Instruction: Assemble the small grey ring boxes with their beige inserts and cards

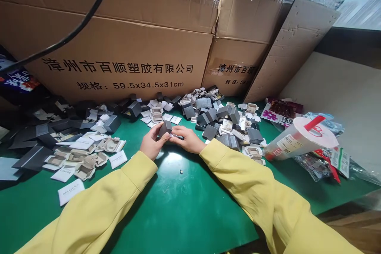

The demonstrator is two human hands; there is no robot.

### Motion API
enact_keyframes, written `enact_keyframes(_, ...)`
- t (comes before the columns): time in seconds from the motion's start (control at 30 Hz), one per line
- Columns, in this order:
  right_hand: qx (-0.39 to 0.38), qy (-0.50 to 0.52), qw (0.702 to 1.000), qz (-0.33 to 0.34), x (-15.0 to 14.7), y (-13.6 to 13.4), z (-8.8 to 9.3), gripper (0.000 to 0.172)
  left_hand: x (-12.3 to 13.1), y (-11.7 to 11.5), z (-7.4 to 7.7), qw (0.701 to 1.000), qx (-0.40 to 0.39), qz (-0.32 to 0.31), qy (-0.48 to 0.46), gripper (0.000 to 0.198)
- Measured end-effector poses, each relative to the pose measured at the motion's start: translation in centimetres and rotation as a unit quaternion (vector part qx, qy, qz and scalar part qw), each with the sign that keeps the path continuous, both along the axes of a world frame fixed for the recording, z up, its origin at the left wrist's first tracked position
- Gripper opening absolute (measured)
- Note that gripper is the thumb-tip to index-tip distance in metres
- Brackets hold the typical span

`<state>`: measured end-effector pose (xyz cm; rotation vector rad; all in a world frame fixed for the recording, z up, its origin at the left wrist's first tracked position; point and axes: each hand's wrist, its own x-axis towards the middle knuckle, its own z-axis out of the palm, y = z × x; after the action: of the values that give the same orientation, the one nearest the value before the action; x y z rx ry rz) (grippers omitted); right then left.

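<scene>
My left hand [151, 143] and my right hand [187, 139] meet at the middle of the green table [184, 206], both in yellow sleeves. Between them sits a small dark grey box [165, 128]. My left fingers curl round its left side, and my right fingertips pinch at its right side, where a bit of white shows. Several assembled grey boxes [214, 117] are heaped just to the right of my hands. Flat dark blanks [32, 154], beige inserts [86, 164] and white cards [70, 191] lie spread out to the left.
Large brown cardboard cartons [125, 47] wall off the back of the table. A plastic drink cup [297, 139] with a red straw lies tilted at the right among snack packets [281, 111]. A black cable [74, 27] crosses the upper left. A small scrap [180, 172] lies on the table.
</scene>
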<state>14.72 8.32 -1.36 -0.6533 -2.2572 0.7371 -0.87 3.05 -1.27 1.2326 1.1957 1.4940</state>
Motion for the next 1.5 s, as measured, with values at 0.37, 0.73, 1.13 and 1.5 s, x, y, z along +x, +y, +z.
enact_keyframes(0.37,0.053,-0.042,0.998,-0.016,-0.1,-0.4,0.4,0.026,0.2,-0.2,0.1,1.000,-0.017,-0.001,0.005,0.064)
enact_keyframes(0.73,0.094,-0.080,0.992,-0.007,0.4,-1.1,0.7,0.028,0.3,-0.3,0.1,0.998,-0.052,-0.016,-0.018,0.069)
enact_keyframes(1.13,0.173,-0.125,0.976,-0.051,0.0,-1.1,-0.5,0.028,0.2,-0.6,1.0,0.992,-0.016,-0.049,0.115,0.068)
enact_keyframes(1.5,0.142,-0.103,0.984,-0.013,0.2,-1.1,0.1,0.032,0.2,-0.5,1.2,0.992,0.005,-0.026,0.125,0.057)
